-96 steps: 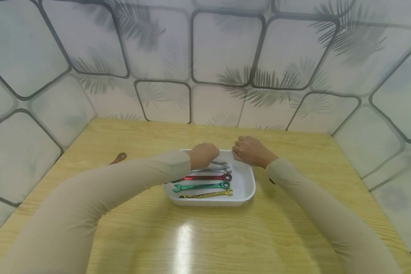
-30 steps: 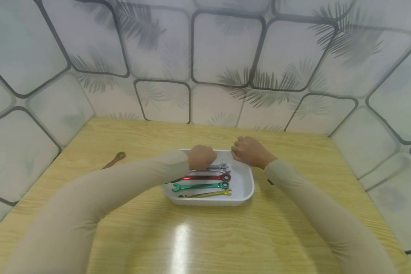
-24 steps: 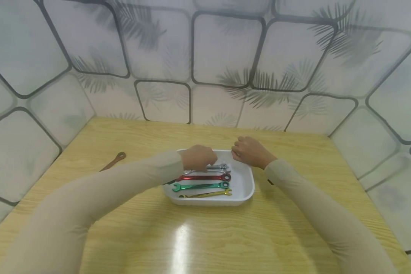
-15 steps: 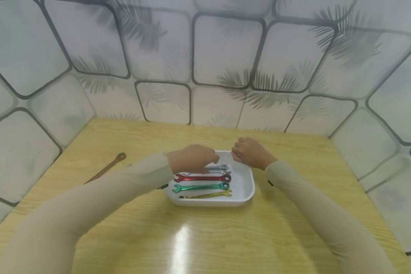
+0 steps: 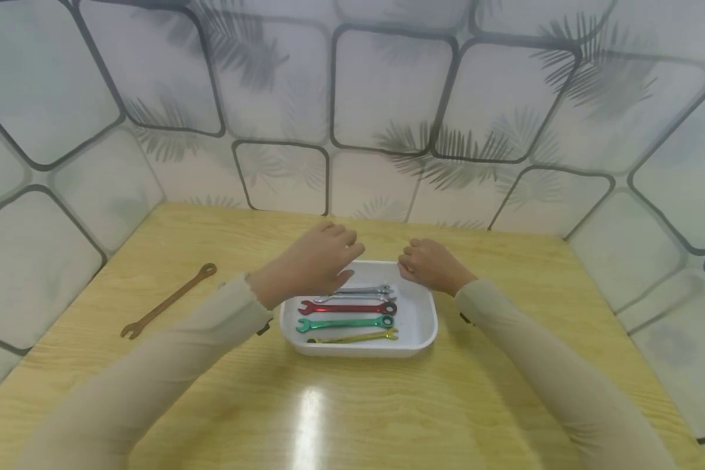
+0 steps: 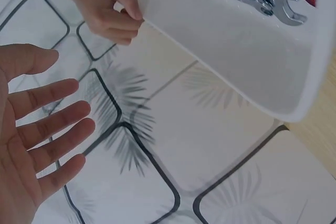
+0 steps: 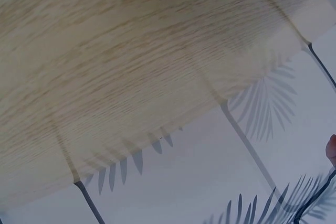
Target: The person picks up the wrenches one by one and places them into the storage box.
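My left hand (image 5: 311,261) hovers over the back left part of the white tray (image 5: 420,326), its fingers spread and holding nothing; the left wrist view shows its bare palm (image 6: 18,166). My right hand (image 5: 433,266) pinches the tray's back rim with thumb and curled fingers, seen best in the left wrist view. In the tray lie silver wrenches (image 5: 367,291) at the back, partly behind my left thumb. In front of them lie a red wrench (image 5: 346,307), a green wrench (image 5: 343,323) and a yellow wrench (image 5: 358,337), roughly parallel.
A copper-brown wrench (image 5: 170,300) lies slantwise on the wooden table (image 5: 446,411), left of the tray. Behind and at both sides rise patterned walls (image 5: 388,91). The right wrist view catches mostly table and wall, with a fingertip (image 7: 332,150) at its edge.
My left hand has let go of a silver wrench, opened, and lifted back and left. The copper-brown wrench now shows fully, no longer behind the sleeve. My right hand stays at the rim.
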Tool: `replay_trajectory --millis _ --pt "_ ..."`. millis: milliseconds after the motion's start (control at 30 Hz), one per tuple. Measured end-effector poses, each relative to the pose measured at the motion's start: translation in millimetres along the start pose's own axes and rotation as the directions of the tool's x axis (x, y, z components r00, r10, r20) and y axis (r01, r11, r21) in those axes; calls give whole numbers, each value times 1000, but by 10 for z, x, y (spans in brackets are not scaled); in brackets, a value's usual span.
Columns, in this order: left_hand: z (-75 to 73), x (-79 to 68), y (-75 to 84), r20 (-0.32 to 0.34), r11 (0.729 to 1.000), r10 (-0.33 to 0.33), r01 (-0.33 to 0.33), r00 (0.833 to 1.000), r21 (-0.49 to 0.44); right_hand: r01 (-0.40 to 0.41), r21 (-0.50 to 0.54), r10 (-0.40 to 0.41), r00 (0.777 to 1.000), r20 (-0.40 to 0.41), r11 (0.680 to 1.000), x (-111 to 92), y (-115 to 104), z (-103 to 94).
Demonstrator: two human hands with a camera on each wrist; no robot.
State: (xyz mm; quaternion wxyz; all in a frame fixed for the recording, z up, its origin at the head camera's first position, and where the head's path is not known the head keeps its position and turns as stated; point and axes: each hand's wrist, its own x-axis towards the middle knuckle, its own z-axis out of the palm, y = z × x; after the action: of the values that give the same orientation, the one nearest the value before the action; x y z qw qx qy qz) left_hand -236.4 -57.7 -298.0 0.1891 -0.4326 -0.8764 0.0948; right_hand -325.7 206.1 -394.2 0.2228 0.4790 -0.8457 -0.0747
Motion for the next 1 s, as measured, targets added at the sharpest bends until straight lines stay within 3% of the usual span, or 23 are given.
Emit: replay_trajectory --millis 133,300,500,733,1000 --pt "-2 -112 -72 -94 999 -29 31 995 19 -4 -7 4 1000 3 1000 -1 -15 3" --pt "-17 -268 -206 -146 993 -113 117 983 24 -3 -42 4 1000 2 999 5 -34 -7" --pt "-7 -456 -346 -144 976 -214 217 966 2 -10 -86 10 1000 4 996 11 -41 -32" --pt "58 -640 -462 -117 957 -288 280 950 -80 3 -117 -5 1000 -10 993 -27 34 -79" --pt "113 -921 -588 -110 928 -363 347 925 -136 93 -92 -95 995 -19 991 -67 136 -120"
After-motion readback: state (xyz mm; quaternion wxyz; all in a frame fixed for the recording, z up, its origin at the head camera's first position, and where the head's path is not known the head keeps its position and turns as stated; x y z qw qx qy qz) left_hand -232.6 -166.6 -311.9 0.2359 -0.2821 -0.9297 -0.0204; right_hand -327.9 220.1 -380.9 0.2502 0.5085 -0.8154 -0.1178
